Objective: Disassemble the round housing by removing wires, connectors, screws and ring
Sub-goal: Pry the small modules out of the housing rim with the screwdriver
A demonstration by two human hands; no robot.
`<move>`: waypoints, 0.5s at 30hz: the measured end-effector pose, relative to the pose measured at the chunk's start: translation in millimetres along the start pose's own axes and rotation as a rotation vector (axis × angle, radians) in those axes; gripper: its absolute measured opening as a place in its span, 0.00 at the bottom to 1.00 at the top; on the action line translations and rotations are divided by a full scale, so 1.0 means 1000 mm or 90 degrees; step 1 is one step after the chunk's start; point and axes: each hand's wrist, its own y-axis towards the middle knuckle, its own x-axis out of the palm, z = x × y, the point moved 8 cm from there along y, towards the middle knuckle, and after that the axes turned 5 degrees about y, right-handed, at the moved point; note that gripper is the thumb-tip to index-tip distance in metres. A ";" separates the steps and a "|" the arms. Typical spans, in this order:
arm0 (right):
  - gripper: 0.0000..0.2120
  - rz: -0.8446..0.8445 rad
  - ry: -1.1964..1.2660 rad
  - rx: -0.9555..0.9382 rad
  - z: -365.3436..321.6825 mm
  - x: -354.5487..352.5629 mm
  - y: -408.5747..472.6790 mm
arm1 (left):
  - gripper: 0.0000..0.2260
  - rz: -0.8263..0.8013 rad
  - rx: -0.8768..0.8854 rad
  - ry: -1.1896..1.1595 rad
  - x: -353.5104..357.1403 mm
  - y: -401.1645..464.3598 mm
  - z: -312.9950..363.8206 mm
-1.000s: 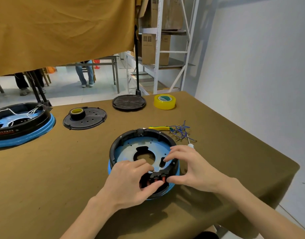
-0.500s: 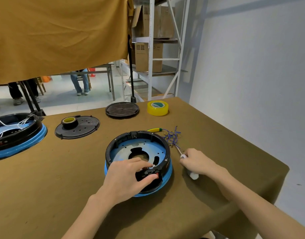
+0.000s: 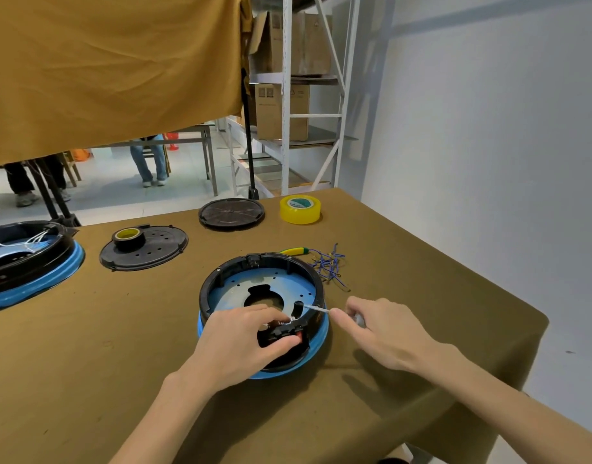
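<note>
The round housing [image 3: 221, 279], black-walled with a blue base ring and blue inner plate, sits on the table in front of me. My left hand [image 3: 241, 339] grips a black connector block [image 3: 283, 333] at the housing's near rim, thumb under it. My right hand [image 3: 381, 333] holds a screwdriver with a clear handle; its metal shaft [image 3: 316, 308] reaches over the right rim toward the block. A bundle of loose blue wires [image 3: 328, 267] lies beyond the housing on the right, next to a yellow-green sleeve [image 3: 293, 251].
A second housing [image 3: 37, 272] with white wires sits at the far left. A black perforated cover [image 3: 154, 249] carries a tape roll [image 3: 127, 236]. Another black disc [image 3: 231, 214] and a yellow tape roll [image 3: 300, 209] lie at the back. The table edge [image 3: 522, 316] runs close on the right.
My right hand left the housing rim, picked up the screwdriver from the table on the right, and brought its tip over the rim. My left hand stayed on the connector block.
</note>
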 end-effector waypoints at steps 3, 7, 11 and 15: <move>0.37 0.085 -0.082 -0.053 -0.007 -0.006 0.000 | 0.26 -0.011 0.003 0.028 0.000 0.000 0.003; 0.38 0.118 -0.129 -0.072 0.000 -0.006 0.000 | 0.28 -0.062 0.019 0.033 0.006 0.003 0.009; 0.38 0.115 -0.127 -0.081 0.007 -0.002 -0.001 | 0.27 -0.085 0.000 -0.049 0.010 0.010 0.008; 0.32 0.139 -0.153 -0.121 0.003 -0.005 -0.004 | 0.23 -0.082 -0.030 -0.066 0.012 0.015 0.002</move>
